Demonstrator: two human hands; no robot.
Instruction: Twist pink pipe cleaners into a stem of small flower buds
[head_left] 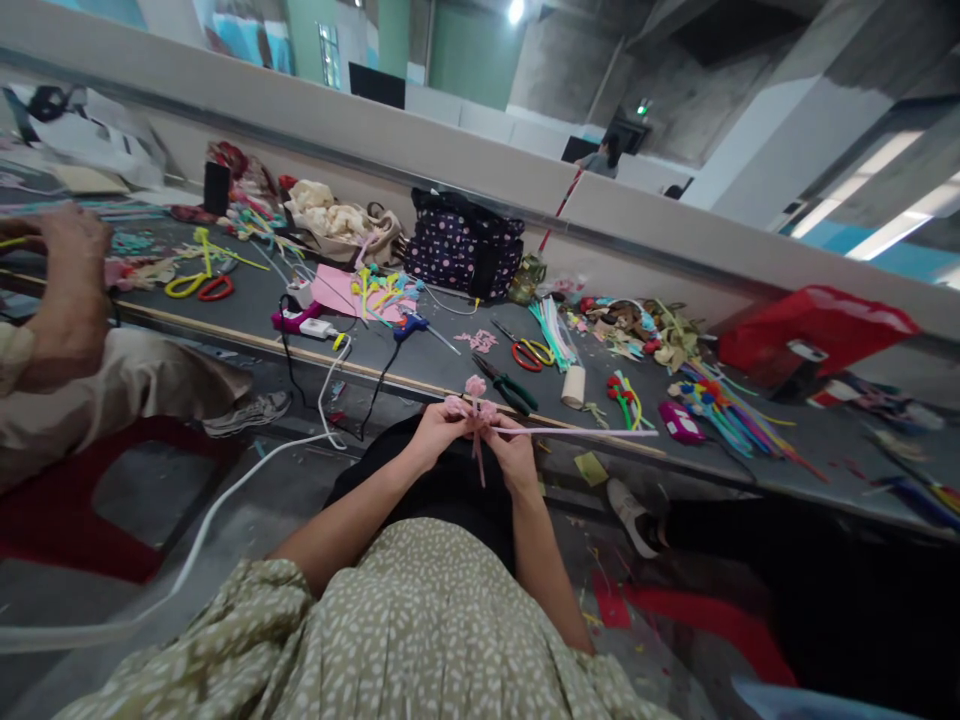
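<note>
- The pink flowers (475,387) are held above the person's lap, in front of the near edge of the bench (441,372), right between the two hands.
- Left hand (436,436): its grip is closed, thumb and fingers pinching the bunch just under the flower heads.
- Right hand (517,456): its grip is closed too, at the same joint, with the long pink stick (589,432) coming out past its fingers; the exact finger contact is too small to tell.
- The heads point away from the body, toward the bench; the short stems (479,466) hang back toward the lap between the wrists.
- The stick's long axis runs sideways, nearly square to those stems, its free end far out to the right, so the right hand is the nearer one.
- That free end appears over the bench's edge; whether it touches cannot be told.
- Just beyond the flowers, slightly right, the pliers (505,384) lie on the bench, apart from both hands.
</note>
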